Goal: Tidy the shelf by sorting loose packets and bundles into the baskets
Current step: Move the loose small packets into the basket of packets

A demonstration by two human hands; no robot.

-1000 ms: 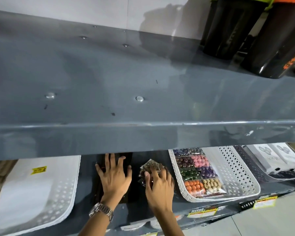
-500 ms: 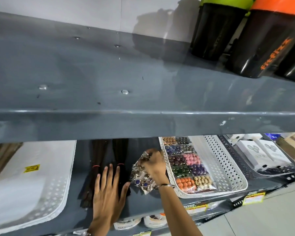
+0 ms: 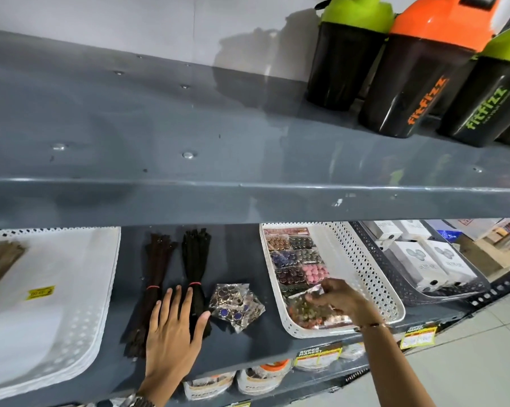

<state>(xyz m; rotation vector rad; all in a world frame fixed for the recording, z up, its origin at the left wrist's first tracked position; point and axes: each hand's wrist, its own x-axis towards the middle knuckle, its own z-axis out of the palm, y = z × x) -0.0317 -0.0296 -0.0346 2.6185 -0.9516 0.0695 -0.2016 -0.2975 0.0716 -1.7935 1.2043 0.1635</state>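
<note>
Shelf: a grey metal shelf (image 3: 247, 342) runs across the lower half of the view, under a wider upper shelf that carries black shaker bottles (image 3: 418, 80) at 1 o'clock.
Left basket: a white perforated basket (image 3: 98, 318) at 8 o'clock, lined with white sheet, a yellow tag on it and some brown strips at its far left edge.
Right basket: a white perforated basket (image 3: 374, 277) at 4 o'clock, already holding rows of coloured bead packets; sorting here looks partly done.
Grey basket: a darker basket (image 3: 406, 292) beyond it at 3 o'clock, with white boxes inside.
Dark bundles: two long bundles (image 3: 159, 271), each tied with a red band, lie loose on the bare shelf at 7 o'clock, between the white baskets; still to be sorted.
Loose packets: a small pile of clear packets (image 3: 236, 304) with dark round pieces lies on the shelf just right of the bundles, outside any basket; still to be sorted.
Left hand: the left hand (image 3: 174, 333) lies flat, fingers spread, on the near ends of the bundles, gripping nothing.
Right hand: the right hand (image 3: 341, 301) is over the right basket, fingers pinched on a clear packet (image 3: 309, 311) at the basket's near end.
</note>
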